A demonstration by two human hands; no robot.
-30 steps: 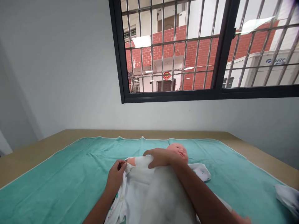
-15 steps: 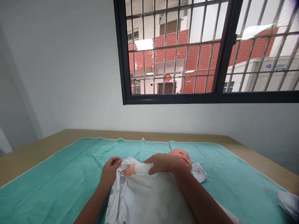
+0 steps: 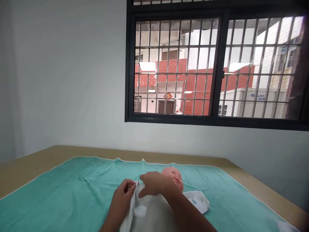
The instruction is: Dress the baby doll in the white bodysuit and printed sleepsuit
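A baby doll (image 3: pixel 172 175) lies on its back with its head toward the right, and its body is covered in white clothing. My left hand (image 3: pixel 124 195) pinches the edge of a white baby garment (image 3: pixel 127 217) beside the doll. My right hand (image 3: pixel 153 184) reaches across the doll's upper body, with thumb and fingers around its white-sleeved arm (image 3: pixel 140 187). The doll's own hand is hidden by the cloth. A white flap with green prints (image 3: pixel 198 200) spreads out on the doll's far side, right of my right forearm.
A teal blanket (image 3: pixel 72 190) covers much of the tan tabletop (image 3: pixel 96 151). Part of a white cloth (image 3: pixel 286 226) shows at the lower right edge. Behind the table stands a pale wall with a barred, dark-framed window (image 3: pixel 169 119).
The view has tilted up and shifted. The doll's hand, bare before, is now out of sight near the garment edge. My two hands are closer together.
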